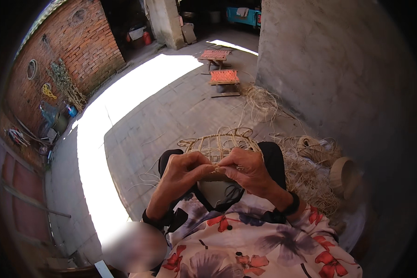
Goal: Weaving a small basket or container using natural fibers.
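Note:
An open-weave piece of tan straw cord, basket-like with a curved far rim and loops sticking up, rests across my lap between my knees. My left hand pinches its near edge with thumb and forefinger. Right beside it, almost touching, my right hand pinches the same edge, fingertips together. The strand between the fingertips is too small to make out. Loose cord ends trail out to the left of my left knee.
On my right lie a heap of loose straw strands, a cord coil and a tan round band. More strands lie by the grey wall. Two low stools with red woven seats stand ahead. A brick wall is at far left.

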### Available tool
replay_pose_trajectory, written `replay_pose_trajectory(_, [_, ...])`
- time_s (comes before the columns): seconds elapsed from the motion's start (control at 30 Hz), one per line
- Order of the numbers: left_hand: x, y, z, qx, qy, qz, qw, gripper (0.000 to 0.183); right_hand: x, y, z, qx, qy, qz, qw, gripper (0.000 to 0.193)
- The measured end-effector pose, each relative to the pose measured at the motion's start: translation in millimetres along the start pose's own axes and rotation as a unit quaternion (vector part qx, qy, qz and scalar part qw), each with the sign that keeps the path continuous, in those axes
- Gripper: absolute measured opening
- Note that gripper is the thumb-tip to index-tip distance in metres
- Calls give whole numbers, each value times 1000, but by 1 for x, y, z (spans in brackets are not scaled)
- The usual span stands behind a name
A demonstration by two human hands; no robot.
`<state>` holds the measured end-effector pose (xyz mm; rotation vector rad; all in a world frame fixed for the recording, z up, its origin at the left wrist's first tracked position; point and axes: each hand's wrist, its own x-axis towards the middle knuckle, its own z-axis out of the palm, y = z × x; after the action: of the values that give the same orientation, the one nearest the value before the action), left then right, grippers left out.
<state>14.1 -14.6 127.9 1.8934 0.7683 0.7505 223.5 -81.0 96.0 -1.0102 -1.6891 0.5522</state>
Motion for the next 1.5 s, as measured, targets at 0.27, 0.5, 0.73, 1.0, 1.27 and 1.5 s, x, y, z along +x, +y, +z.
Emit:
replay_pose_trajectory(0.27, [29, -55, 29, 174, -9, 103, 979, 38, -21, 24, -17, -243, 90, -37, 965, 13])
replay_pose_trajectory(0.5, [36, -49, 36, 239, -37, 97, 965, 52, -8, 35, -6, -308, 51, -41, 949, 11])
replay_pose_trajectory(0.73, [44, -50, 33, 231, -81, 116, 963, 62, 5, 47, 9, -277, 21, -33, 960, 8])
replay_pose_trajectory(1.0, [55, -62, 34, 246, -98, 82, 961, 70, -2, 50, 17, -310, 30, 2, 950, 11])
replay_pose_trajectory(1.27, [61, -63, 34, 179, -82, 77, 977, 66, -9, 54, 22, -323, 59, -26, 944, 10])
replay_pose_trajectory(1.5, [26, -48, 19, 215, 77, 55, 972, 41, -22, 54, -20, -28, 112, 128, 985, 19])
